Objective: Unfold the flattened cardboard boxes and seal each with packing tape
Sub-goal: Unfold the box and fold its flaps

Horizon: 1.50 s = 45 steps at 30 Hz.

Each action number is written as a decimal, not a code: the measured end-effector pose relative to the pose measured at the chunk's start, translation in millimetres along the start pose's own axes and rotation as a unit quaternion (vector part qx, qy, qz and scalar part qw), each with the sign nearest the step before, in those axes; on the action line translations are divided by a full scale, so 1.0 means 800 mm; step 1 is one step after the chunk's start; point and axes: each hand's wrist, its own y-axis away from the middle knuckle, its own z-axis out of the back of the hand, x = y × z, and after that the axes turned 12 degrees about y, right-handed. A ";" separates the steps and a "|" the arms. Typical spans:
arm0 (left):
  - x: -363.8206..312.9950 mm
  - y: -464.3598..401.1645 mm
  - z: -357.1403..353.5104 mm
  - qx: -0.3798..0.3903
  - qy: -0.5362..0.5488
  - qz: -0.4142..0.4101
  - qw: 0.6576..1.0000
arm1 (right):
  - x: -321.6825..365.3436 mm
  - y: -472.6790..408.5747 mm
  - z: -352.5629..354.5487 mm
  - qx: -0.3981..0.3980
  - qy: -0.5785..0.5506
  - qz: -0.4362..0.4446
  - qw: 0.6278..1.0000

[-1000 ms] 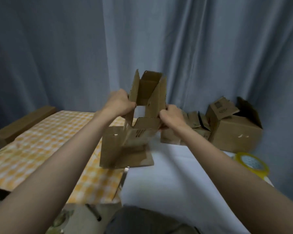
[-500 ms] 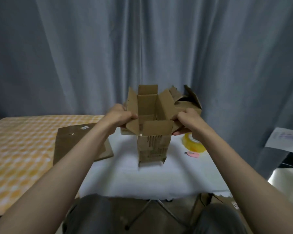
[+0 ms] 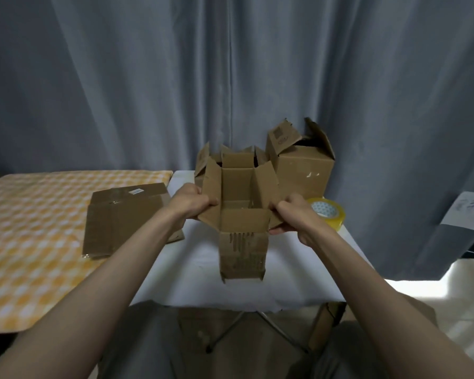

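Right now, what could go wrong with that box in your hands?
The box is held up off the white table by its side flaps only, so it might slip or a flap could tear. All four flaps stand open, so nothing is taped yet. The tape roll sits near the edge and could get knocked off.

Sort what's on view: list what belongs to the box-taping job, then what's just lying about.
Job:
- small brown cardboard box, held by left hand and right hand
- flattened brown cardboard sheets
- yellowish roll of packing tape
- larger open-flapped cardboard box

Lying about:
- orange checked cloth
- white paper sheet
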 end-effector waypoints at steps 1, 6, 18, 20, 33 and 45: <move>0.000 0.000 0.005 -0.002 -0.016 -0.005 1.000 | -0.002 -0.001 -0.006 0.011 -0.023 -0.007 1.000; -0.002 0.001 0.010 0.023 -0.073 -0.016 0.997 | -0.024 -0.005 -0.028 0.036 -0.085 -0.034 0.995; 0.042 -0.011 0.002 -0.009 0.128 0.033 0.991 | -0.031 -0.015 -0.022 0.083 -0.003 -0.046 0.996; 0.051 -0.011 -0.002 0.005 0.153 0.053 0.987 | -0.034 -0.013 -0.018 0.084 0.010 -0.051 0.995; 0.106 -0.007 0.019 -0.060 -0.151 -0.301 0.940 | -0.072 -0.021 -0.051 -0.070 0.175 0.172 0.967; 0.094 0.017 0.016 0.027 -0.264 -0.274 0.925 | -0.075 -0.014 -0.041 -0.037 0.292 0.228 0.928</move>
